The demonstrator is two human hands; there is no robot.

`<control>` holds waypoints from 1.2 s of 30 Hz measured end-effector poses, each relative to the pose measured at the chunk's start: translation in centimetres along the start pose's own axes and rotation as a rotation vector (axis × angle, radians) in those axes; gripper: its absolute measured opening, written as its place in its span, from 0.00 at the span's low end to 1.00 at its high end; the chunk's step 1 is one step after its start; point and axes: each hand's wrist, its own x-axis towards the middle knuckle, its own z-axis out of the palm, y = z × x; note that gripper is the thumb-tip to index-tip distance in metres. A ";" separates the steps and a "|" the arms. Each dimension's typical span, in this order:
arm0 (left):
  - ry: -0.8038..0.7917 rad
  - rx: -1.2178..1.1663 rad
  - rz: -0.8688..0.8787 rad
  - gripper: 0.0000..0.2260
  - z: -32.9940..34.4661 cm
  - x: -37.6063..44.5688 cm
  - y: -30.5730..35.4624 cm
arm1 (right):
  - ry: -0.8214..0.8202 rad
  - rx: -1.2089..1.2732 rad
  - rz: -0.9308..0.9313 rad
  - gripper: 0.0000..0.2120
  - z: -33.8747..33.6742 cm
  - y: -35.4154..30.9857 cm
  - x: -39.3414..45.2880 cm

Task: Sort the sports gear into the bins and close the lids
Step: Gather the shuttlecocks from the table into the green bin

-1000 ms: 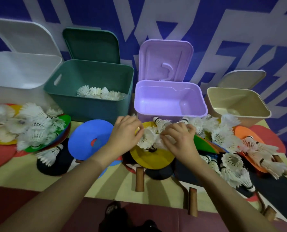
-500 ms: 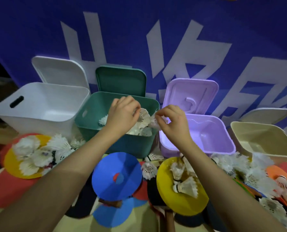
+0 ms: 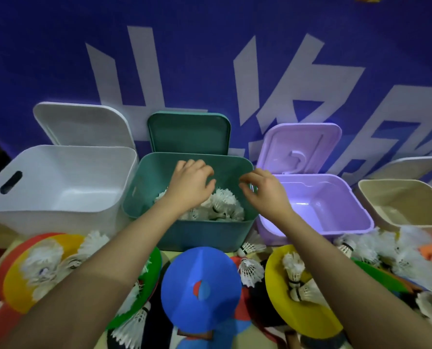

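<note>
**Both hands over the green bin, shuttlecocks heaped inside**

While our two arms reach forward from the bottom of the view, the left hand (image 3: 191,183) hangs above the open green bin (image 3: 184,233) with its fingers loosely spread and curved downward, holding nothing we can see. The right hand (image 3: 265,191) sits over the bin's right rim, its fingers likewise relaxed and apart, thumb toward the left hand, with nothing between them. Under both hands a heap of white shuttlecocks (image 3: 222,205) lies on the bin's floor, toward its front right.

Four bins stand in a row against a blue banner, all with lids tipped up behind them: a white bin (image 3: 58,197) at the left, then the green one, a purple bin (image 3: 315,205), and a beige bin (image 3: 406,205) at the right edge. We see nothing in the white and purple bins; the beige one is partly cut off.

In front of the bins, on the bench, more shuttlecocks lie loose among flat coloured discs: a blue disc (image 3: 199,288) in the middle, a yellow disc (image 3: 280,303) to its right carrying several shuttlecocks, and at the left a yellow and green stack covered with feathers.
</note>
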 end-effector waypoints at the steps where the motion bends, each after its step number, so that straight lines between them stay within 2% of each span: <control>1: 0.031 -0.001 0.050 0.13 -0.2 -0.1 0.5 | 0.013 -0.001 -0.023 0.11 -0.6 0.0 -0.7; 4: 0.072 -0.035 0.153 0.12 -1.0 -0.2 2.4 | 0.054 -0.013 -0.093 0.14 -2.7 0.1 -2.9; 8: 0.085 -0.087 0.262 0.17 -1.4 -0.2 5.8 | 0.079 0.017 -0.125 0.13 -5.4 1.4 -6.0; 13: 0.018 -0.181 0.295 0.15 0.2 -1.9 11.2 | -0.020 0.019 -0.091 0.12 -8.2 5.5 -10.7; 17: -0.128 -0.282 0.247 0.13 3.5 -4.4 14.7 | -0.085 -0.163 -0.108 0.12 -9.1 8.6 -15.7; 21: -0.289 -0.303 0.154 0.12 7.1 -6.8 17.4 | -0.045 -0.353 -0.108 0.13 -8.1 10.8 -20.6; 26: -0.441 -0.268 0.066 0.17 10.8 -8.7 19.9 | -0.111 -0.440 -0.037 0.18 -6.3 12.7 -23.5; 29: -0.455 -0.244 0.010 0.17 12.2 -8.9 20.4 | -0.113 -0.435 0.024 0.15 -4.9 12.7 -24.1; 32: -0.431 -0.242 -0.044 0.12 12.8 -9.2 20.6 | -0.100 -0.413 0.054 0.09 -3.7 12.7 -24.6; 36: -0.316 -0.294 -0.132 0.04 12.8 -9.9 20.8 | -0.077 -0.260 0.085 0.04 -3.5 12.2 -24.6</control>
